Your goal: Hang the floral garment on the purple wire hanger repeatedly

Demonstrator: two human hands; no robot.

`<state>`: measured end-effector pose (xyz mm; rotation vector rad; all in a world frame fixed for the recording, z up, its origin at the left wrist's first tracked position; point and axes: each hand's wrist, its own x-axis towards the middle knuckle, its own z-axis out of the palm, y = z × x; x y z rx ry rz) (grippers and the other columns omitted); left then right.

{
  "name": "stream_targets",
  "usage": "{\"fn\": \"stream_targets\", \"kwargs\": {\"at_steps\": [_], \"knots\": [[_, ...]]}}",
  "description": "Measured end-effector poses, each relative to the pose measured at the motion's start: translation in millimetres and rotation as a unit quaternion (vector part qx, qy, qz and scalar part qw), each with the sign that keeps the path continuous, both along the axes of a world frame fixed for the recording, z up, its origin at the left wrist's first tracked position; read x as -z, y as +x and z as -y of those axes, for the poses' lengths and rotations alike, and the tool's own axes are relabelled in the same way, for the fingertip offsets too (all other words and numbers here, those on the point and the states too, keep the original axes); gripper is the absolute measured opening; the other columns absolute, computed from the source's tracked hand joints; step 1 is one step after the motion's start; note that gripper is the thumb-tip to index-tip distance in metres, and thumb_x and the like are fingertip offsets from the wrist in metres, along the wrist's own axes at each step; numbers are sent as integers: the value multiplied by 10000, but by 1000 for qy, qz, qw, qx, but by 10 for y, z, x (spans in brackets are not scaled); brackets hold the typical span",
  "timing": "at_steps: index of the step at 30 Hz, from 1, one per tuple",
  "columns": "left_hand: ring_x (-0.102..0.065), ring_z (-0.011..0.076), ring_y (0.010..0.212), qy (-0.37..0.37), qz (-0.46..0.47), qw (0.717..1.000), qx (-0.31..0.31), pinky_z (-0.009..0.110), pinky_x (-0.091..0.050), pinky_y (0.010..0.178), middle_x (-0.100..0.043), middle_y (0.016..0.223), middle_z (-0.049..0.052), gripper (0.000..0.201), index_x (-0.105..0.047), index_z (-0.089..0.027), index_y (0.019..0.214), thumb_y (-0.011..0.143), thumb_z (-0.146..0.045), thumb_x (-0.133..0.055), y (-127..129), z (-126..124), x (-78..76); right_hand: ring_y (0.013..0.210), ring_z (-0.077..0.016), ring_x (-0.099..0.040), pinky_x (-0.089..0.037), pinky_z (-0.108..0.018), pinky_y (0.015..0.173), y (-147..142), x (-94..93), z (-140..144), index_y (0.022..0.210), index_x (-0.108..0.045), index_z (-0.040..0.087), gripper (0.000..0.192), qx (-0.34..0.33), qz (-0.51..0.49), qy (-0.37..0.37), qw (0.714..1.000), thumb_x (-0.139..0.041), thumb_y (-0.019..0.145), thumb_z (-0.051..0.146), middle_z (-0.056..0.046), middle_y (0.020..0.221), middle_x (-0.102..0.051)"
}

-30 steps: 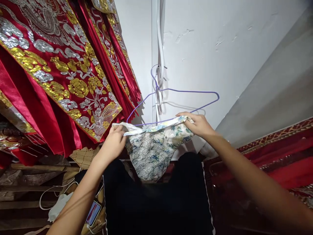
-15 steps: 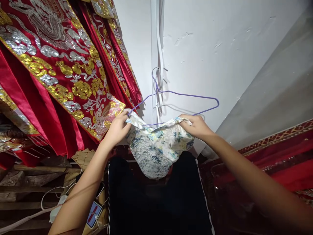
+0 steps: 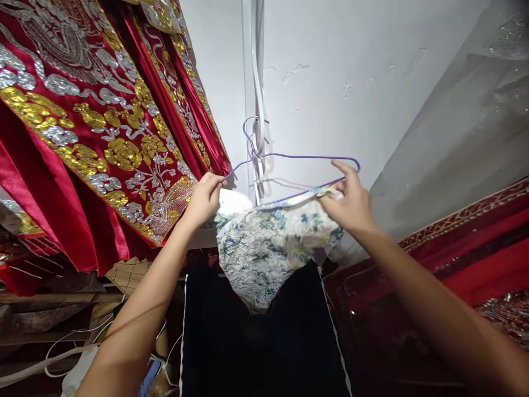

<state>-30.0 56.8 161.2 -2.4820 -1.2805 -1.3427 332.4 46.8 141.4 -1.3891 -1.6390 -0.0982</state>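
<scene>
A purple hanger [image 3: 306,157] hangs by its hook from a nail on the wall. Below it droops a white garment with a blue, green and yellow floral print [image 3: 264,253]; its exact kind is unclear. My left hand [image 3: 204,199] is closed at the hanger's left end, with the garment's left edge against the fingers. My right hand [image 3: 349,201] pinches the garment's top edge between thumb and fingers, near the hanger's lower bar. Its index finger points up to the hanger's right end. The hanger's left tip is hidden by my left hand.
Red cloth with gold and silver sequin embroidery [image 3: 124,154] hangs close on the left. White cables [image 3: 257,77] run down the wall. At lower left are wooden slats [image 3: 45,298], cords and a partly visible phone [image 3: 149,377]. More red fabric [image 3: 487,275] lies at right.
My right hand has risen and its index finger has stretched up to the hanger. My left hand has shifted up onto the hanger's left end. The garment's top edge now sits along the lower bar.
</scene>
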Motion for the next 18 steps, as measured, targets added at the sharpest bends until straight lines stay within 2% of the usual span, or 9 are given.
{"fn": "stream_targets", "kwargs": {"at_steps": [3,5,8,10,11,13,15,17,18], "knots": [[-582,203,953,-8,-31,999,-3,337,-479,894,-590,973,72,209,-640,-186,1007,996,-190,-431,-6,25,-69,814,-251,-655,-453,-356,749,194,-143,-86,1336,-642,264,593,72,24,36,996,-699,749,327,-60,906,-731],[-572,204,946,-12,-40,999,-10,340,-480,885,-573,965,73,196,-632,-186,986,989,-180,-437,-6,17,-93,750,-220,-640,-448,-334,725,266,-196,-78,1187,-702,249,457,50,21,61,997,-704,732,299,-49,833,-717],[-562,210,967,-8,-40,999,-29,349,-480,898,-557,976,78,195,-628,-189,970,977,-157,-436,-12,2,-101,677,-200,-623,-456,-319,708,311,-199,33,1375,-560,242,689,-15,6,74,997,-718,705,250,-11,732,-683],[-561,209,968,-7,-41,999,-32,350,-478,901,-552,985,79,201,-630,-194,970,977,-156,-433,-17,2,-103,689,-209,-627,-459,-336,722,340,-191,113,1508,-444,270,843,-7,21,63,998,-733,716,267,-13,760,-695],[-561,208,966,-9,-43,999,-29,348,-478,901,-550,986,79,201,-631,-196,968,978,-159,-434,-20,5,-107,704,-214,-628,-454,-345,724,361,-197,141,1502,-475,294,820,12,36,53,998,-741,726,291,-27,801,-710],[-563,206,955,-12,-48,998,-25,348,-481,897,-545,985,78,200,-633,-200,965,980,-168,-436,-27,10,-118,703,-212,-611,-433,-347,689,406,-245,166,1349,-661,309,622,40,59,21,997,-751,734,337,-52,856,-728],[-566,210,967,-5,-42,999,-33,355,-482,913,-541,1000,82,208,-637,-203,978,987,-184,-430,-45,7,-130,641,-186,-566,-397,-322,616,433,-341,159,1074,-800,256,361,21,44,-24,998,-742,728,344,-50,766,-710],[-557,229,1056,17,-16,997,-72,378,-465,976,-536,1062,98,214,-646,-202,1001,1001,-237,-435,-76,-11,-138,570,-150,-500,-352,-290,547,411,-458,138,808,-796,191,186,-41,-7,-75,996,-725,720,338,-28,614,-629],[-543,245,1120,24,4,994,-105,393,-447,1018,-529,1103,110,224,-649,-201,1021,1007,-284,-442,-93,-26,-138,552,-141,-485,-343,-278,524,380,-511,125,724,-765,170,187,-80,-41,-91,992,-720,720,351,-20,572,-593]]}}
